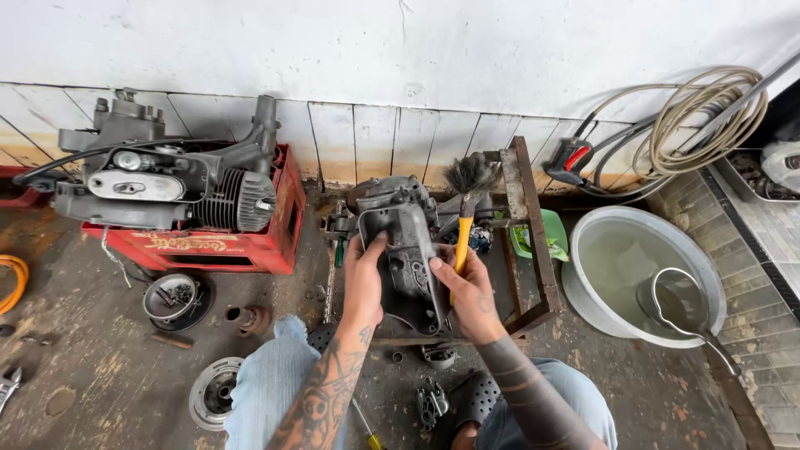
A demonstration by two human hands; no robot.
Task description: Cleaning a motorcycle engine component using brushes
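Scrubbing an engine part is the step in hand, judging from how things lie. At far left, an orange hose (12, 283) curls on the stained floor, and a red crate (208, 242) against the wall carries a whole engine (158, 179). A small bowl of bolts (171, 298) sits below it. In the middle, the person's left hand (363, 279) clasps the grey engine casing (406, 237), thumb on its face, holding it tilted over a rusty metal frame (533, 242). Just right of it, the right hand (469, 292) is clenched around a yellow-handled brush (467, 208), bristles pointing up beside the casing's top, and steadies the casing too. Further right stands a basin of cloudy water (642, 275) with a ladle in it. The next move probably calls for bringing the bristles onto the casing while the left hand keeps it firm.
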